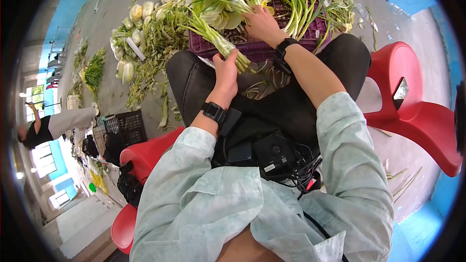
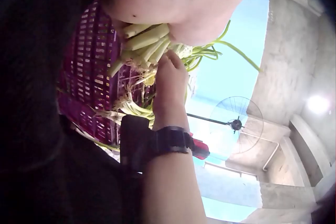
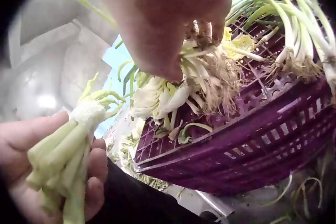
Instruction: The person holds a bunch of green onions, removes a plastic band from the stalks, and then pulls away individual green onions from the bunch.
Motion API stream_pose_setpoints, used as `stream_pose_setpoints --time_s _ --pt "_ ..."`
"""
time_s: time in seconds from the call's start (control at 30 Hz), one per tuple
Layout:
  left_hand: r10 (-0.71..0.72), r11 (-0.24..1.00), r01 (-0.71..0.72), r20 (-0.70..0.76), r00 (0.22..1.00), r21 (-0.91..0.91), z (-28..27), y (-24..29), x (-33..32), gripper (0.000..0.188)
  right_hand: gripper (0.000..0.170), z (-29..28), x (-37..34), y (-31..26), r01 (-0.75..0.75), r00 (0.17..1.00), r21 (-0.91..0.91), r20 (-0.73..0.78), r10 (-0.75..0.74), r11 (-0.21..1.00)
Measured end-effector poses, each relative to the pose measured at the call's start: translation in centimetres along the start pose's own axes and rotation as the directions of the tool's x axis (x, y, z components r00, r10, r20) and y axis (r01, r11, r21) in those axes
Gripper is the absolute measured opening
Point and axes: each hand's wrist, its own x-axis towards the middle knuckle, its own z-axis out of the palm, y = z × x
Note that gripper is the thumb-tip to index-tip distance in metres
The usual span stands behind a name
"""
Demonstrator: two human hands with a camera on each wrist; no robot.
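Your left hand (image 1: 226,78) is clamped round a green bundle (image 1: 217,42), leaves slanting forward-left; your right (image 1: 262,25), knuckles up, grips rooted onions (image 3: 210,79).

The crate (image 3: 252,153) is plastic, its lattice walls smooth with a dull sheen. The chair (image 1: 402,65) is smooth, glossy plastic. The shirt (image 1: 218,201) is matt, creased cloth; the trousers (image 1: 187,85) are dark, matt cloth. The floor (image 1: 109,36) looks like hard, mostly smooth concrete. The stalks (image 3: 60,155) look smooth with a faint sheen. The onions (image 3: 198,74) have smooth stems and rough, stringy roots (image 3: 228,85).
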Motion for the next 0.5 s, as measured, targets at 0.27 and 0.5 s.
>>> stream_pose_setpoints --time_s 0.27,0.5 --pt "0.135 0.991 -0.135 -0.040 0.990 -0.013 1.9 2.5 -1.1 0.038 0.043 -3.5 -1.0 0.4 0.099 0.936 0.155 -0.350 -0.039 0.983" --pt "0.152 0.988 -0.152 0.040 0.988 -0.012 0.9 4.5 5.9 0.050 0.028 -7.3 -0.6 0.7 0.119 0.840 0.310 -0.537 0.071 0.943"
